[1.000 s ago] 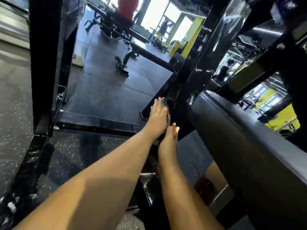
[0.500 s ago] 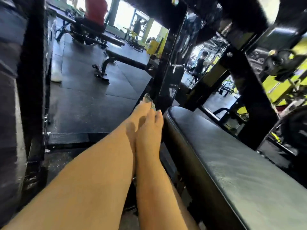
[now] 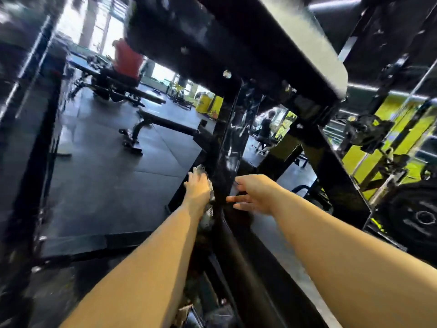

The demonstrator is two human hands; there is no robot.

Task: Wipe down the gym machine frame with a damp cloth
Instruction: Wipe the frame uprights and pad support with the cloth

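Pressing the grey mottled cloth (image 3: pixel 208 215) flat on the glossy black upright frame post (image 3: pixel 227 143) at centre, the left grip (image 3: pixel 198 189) lies straight-fingered; the right grip (image 3: pixel 251 195) spreads wide, empty, just beside. Firm overlapping strokes seem best.

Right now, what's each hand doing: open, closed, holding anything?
Left hand: open, flat, pressing the cloth against the post.
Right hand: open, fingers spread, holding nothing.
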